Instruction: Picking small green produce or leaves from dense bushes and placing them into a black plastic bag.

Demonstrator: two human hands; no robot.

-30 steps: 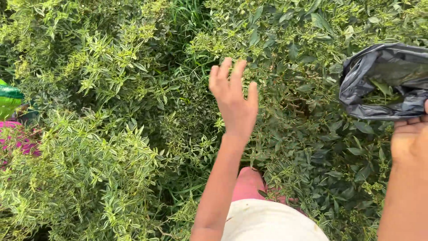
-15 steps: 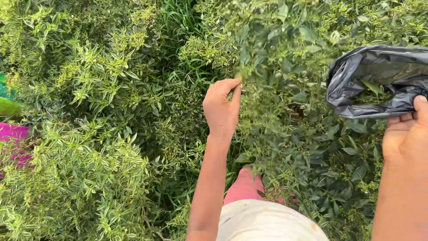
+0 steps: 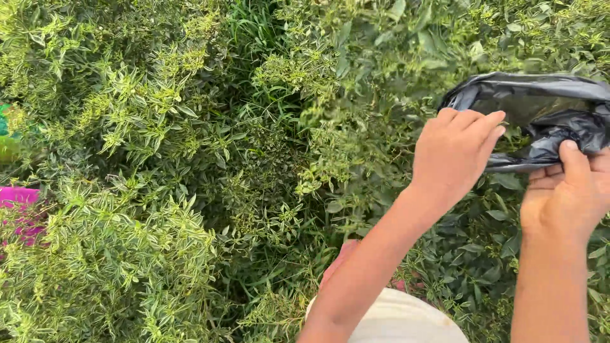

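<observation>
Evidently the black plastic bag (image 3: pixel 540 121), limp, light and best taken at its rim, hangs over the bushes (image 3: pixel 159 159); right hand (image 3: pixel 575 190) pinches its edge, left hand (image 3: pixel 454 152) rests curled at its mouth.

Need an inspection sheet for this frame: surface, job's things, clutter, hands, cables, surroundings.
Surface: no table; dense green bushes fill the view.
Job's things: black plastic bag, mouth open, held over the foliage at upper right.
Clutter: pink object at left edge, partly hidden by leaves; green object above it, too cut off to identify.
Hands: left hand at the bag's opening, fingers curled at its rim; contents of the hand hidden. Right hand grips the bag's lower edge, thumb on top.
Cables: nothing seen.
Surroundings: the person's pale garment at bottom; no other people seen.
</observation>
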